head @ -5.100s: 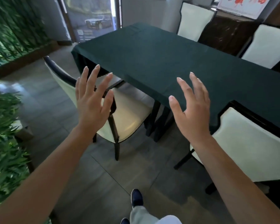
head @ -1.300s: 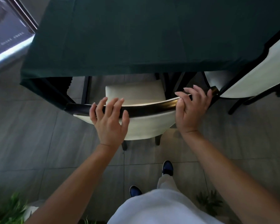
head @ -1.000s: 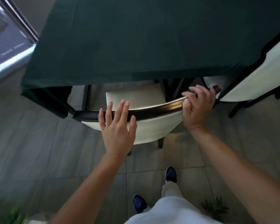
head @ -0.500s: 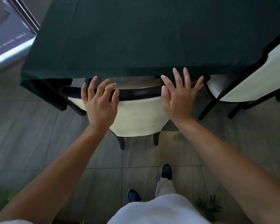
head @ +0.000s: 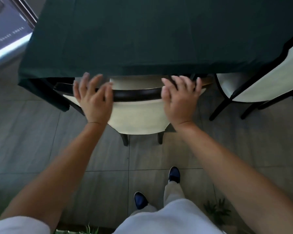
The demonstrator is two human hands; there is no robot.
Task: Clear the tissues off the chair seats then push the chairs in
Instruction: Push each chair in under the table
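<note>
A cream chair with a dark wooden top rail stands below me, its seat mostly tucked under the green-clothed table. My left hand lies on the left part of the rail, fingers spread and loosely bent. My right hand lies on the right part of the rail, fingers reaching over it. Only a strip of the seat shows past the rail, and I see no tissue on it.
A second cream chair stands at the right, angled, its seat partly under the table. Grey floor tiles spread left. My feet are behind the chair. Green plants sit at the bottom edge. A glass door is far left.
Over the last seconds the chair has slid forward under the table with both hands on its top rail. Since half a second ago it has barely shifted; the fingers have bent a little.
</note>
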